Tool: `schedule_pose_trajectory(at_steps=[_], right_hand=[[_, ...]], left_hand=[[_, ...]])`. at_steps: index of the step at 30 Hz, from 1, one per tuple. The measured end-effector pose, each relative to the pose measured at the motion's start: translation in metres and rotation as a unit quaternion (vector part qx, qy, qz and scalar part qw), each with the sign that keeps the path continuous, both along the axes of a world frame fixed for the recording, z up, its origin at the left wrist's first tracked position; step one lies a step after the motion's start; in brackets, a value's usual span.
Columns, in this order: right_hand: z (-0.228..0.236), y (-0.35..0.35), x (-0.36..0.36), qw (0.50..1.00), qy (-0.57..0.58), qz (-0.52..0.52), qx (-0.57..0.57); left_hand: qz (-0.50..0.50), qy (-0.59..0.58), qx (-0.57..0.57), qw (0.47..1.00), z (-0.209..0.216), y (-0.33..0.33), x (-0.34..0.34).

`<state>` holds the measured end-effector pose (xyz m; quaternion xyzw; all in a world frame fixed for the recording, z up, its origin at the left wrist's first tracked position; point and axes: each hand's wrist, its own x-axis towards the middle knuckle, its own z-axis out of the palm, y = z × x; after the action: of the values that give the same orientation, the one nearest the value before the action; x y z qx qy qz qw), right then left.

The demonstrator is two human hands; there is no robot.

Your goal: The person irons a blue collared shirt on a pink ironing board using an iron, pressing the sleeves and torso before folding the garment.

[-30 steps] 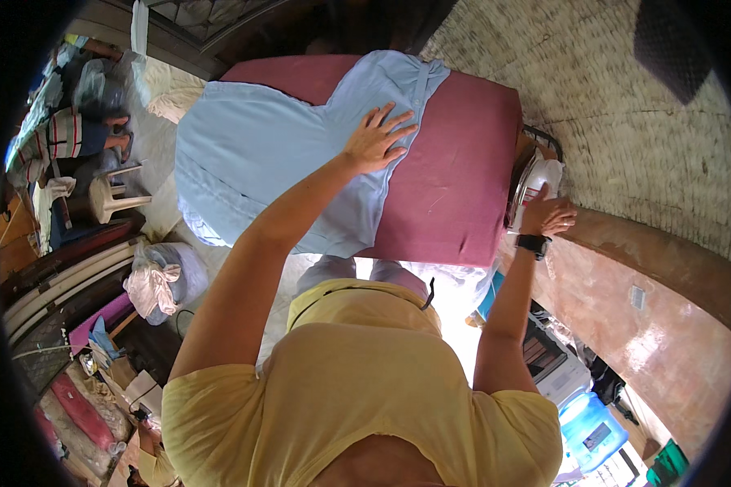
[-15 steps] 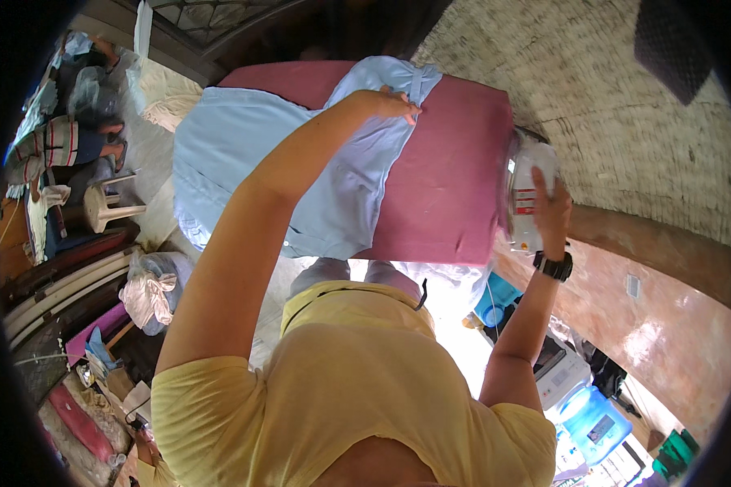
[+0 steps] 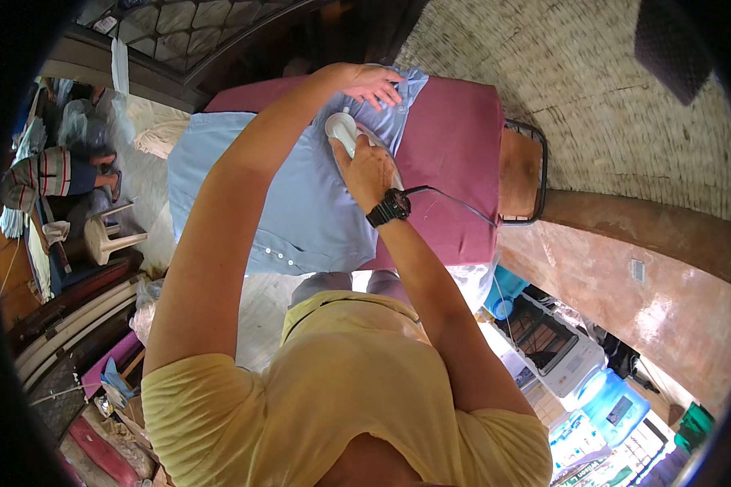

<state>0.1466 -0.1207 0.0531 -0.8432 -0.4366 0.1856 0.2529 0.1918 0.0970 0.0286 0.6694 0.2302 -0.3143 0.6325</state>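
A: So the big burgundy ironing board (image 3: 451, 162) fills the middle, with a light blue shirt (image 3: 252, 187) draped over its left and centre. What's new?

B: The rest (image 3: 518, 174) at the board's right end is bare now. A second ago the white iron (image 3: 343, 135) was there; now it's over the right part of the shirt, so tool and cloth are together. The right hand (image 3: 371, 172) has its fingers wrapped round the handle.

A: And the left hand (image 3: 374, 85)?

B: Empty, fingers loosely fanned, up by the shirt's upper right end. Honestly can't tell from this angle if it's touching the cloth.

A: Textures?

B: Board cover's matte and pulled snug. Shirt looks thin and soft, rumpled near the iron, smoother on the left. Rest is a brown plate in a looped black frame. Iron's glossy with a rounded end. Then a skinny black cord (image 3: 451, 197) trailing right, and tiny pale round buttons (image 3: 280, 256) along the near edge.
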Motion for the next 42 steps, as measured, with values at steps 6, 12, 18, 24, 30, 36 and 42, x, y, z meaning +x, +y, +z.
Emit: schedule_pose_trajectory(at_steps=[6, 12, 18, 24, 30, 36, 42], right_hand=[[-0.02, -0.009, 0.026, 0.989, -0.059, -0.135, 0.001], [-0.004, -0.011, 0.051, 1.0, -0.007, 0.015, 0.024], [0.001, 0.011, 0.051, 0.998, -0.038, 0.04, 0.028], [-0.005, 0.051, 0.056, 0.997, -0.038, 0.065, 0.011], [0.003, 0.077, 0.053, 0.996, -0.028, 0.077, 0.024], [-0.004, 0.089, 0.053, 0.998, -0.021, 0.048, 0.018], [0.003, 0.023, 0.049, 0.983, 0.023, 0.182, 0.013]], left_hand=[[0.219, -0.172, 0.089, 0.956, -0.019, 0.026, -0.032], [0.104, -0.037, 0.547, 0.83, -0.087, 0.035, -0.089], [0.292, -0.154, 0.45, 0.83, -0.091, 0.026, -0.103], [0.324, -0.153, 0.497, 0.791, -0.111, 0.03, -0.132], [0.18, -0.062, 0.491, 0.85, -0.084, -0.021, -0.158], [0.347, 0.021, 0.503, 0.791, -0.066, -0.047, -0.16], [0.426, -0.135, 0.444, 0.776, -0.093, -0.047, -0.183]])
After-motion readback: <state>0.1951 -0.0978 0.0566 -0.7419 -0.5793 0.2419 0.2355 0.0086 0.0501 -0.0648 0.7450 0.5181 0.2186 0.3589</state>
